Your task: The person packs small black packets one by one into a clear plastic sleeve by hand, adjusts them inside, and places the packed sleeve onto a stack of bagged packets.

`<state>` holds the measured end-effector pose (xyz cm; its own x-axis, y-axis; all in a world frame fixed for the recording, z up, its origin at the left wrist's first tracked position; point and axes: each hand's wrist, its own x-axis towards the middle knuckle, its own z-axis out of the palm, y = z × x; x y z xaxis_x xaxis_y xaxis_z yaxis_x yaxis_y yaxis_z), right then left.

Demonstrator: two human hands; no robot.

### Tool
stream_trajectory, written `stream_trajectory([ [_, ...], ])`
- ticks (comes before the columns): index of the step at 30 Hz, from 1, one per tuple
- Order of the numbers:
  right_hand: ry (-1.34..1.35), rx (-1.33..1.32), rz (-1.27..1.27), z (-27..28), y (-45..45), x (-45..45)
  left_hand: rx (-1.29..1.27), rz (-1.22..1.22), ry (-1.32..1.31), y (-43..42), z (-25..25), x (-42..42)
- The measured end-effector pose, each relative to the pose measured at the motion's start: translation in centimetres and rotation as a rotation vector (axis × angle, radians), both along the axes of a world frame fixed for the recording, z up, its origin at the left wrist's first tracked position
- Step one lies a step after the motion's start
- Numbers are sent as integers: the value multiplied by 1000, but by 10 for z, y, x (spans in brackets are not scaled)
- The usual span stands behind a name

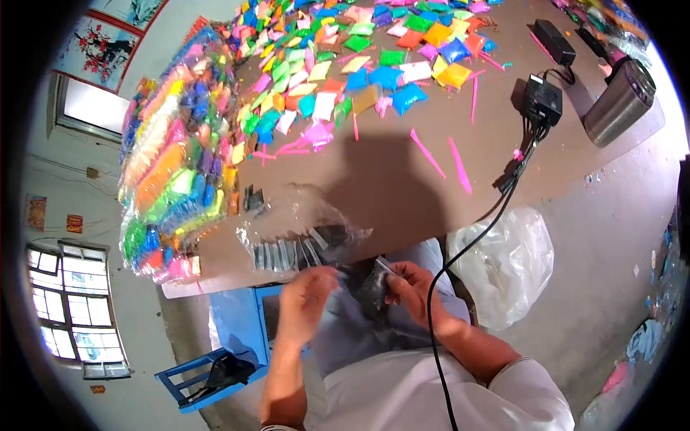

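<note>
My right hand (411, 289) pinches a small dark packet (374, 286) with a pale upper edge, held over my lap just off the table's front edge. To its left, my left hand (310, 291) is raised near the table edge, apart from the packet; its fingers are curled and whether they hold anything is too small to tell. Just beyond my left hand lies a clear plastic bag (287, 215) with several dark, light-edged packets (277, 255) in a row at its near side.
Many colourful small packets (392, 57) spread over the far side of the brown table (388, 172). Large bags of packets (180, 158) are piled at left. A black cable (467, 251) runs past my right arm from an adapter (544, 99). A metal flask (619, 104) stands at right.
</note>
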<state>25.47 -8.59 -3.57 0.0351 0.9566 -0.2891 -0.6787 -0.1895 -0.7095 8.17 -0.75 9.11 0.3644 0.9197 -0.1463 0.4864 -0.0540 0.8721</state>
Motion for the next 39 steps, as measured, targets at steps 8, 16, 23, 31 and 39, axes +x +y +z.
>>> stream_trajectory([
  [8, -383, -45, 222, -5, -27, -10, -354, -202, 61, -52, -79, -26],
  [16, -371, 110, 223, 15, -35, -24, -397, -113, -195, -65, -122, -37],
  [23, -88, 131, 166, 14, -53, -45, -399, -17, -355, -75, -126, -53],
  [31, -249, 14, 153, 9, -50, -58, -498, -22, -445, -84, -121, -55],
  [39, -248, 58, 144, 16, -45, -53, -477, -134, -387, -73, -120, -51],
])
